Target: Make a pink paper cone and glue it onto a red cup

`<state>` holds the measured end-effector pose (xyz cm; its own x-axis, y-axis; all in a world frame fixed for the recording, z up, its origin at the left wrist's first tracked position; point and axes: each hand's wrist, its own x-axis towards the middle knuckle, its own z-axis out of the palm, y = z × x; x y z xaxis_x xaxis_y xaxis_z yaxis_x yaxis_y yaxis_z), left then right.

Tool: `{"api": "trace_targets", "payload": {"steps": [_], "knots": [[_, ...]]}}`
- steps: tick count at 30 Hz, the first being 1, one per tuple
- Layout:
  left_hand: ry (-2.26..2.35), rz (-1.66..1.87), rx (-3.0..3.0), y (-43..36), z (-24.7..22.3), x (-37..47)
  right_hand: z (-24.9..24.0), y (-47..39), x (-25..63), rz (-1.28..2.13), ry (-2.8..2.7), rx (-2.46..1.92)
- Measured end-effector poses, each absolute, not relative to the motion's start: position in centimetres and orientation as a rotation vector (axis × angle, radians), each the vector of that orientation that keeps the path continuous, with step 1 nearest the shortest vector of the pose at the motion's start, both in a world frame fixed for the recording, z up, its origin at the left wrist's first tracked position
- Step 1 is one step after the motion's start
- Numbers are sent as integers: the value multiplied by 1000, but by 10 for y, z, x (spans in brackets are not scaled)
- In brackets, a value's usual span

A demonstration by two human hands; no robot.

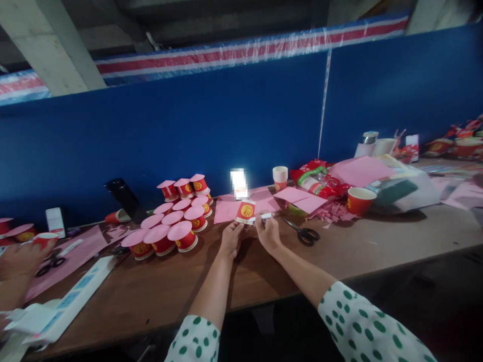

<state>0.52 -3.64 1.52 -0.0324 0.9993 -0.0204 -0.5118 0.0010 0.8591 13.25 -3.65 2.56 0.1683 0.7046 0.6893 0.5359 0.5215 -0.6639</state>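
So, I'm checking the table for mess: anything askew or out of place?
Yes: a red cup lies on its side beside the black bottle, while the pink-topped cups nearby stand.

Left hand (231,238) holds a red cup (246,210); right hand (269,233) holds a white stick (266,216); scissors (301,231) lie near.

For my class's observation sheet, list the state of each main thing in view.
Red cup: held in the left hand
White tube: held in the right hand
Pink-topped cups: grouped, rims down
Central screen: lit, upright
Nearest scissors: lying flat, blade opening unclear
Open cup by pink scraps: upright
Tipped cup beside black bottle: on its side
Power strip: red light on
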Motion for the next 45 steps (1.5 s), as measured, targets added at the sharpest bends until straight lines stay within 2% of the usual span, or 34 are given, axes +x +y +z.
{"api": "trace_targets", "payload": {"steps": [45], "knots": [[818,1427,784,-36,16,5,24,-36,132,122,-1539,-1159]]}}
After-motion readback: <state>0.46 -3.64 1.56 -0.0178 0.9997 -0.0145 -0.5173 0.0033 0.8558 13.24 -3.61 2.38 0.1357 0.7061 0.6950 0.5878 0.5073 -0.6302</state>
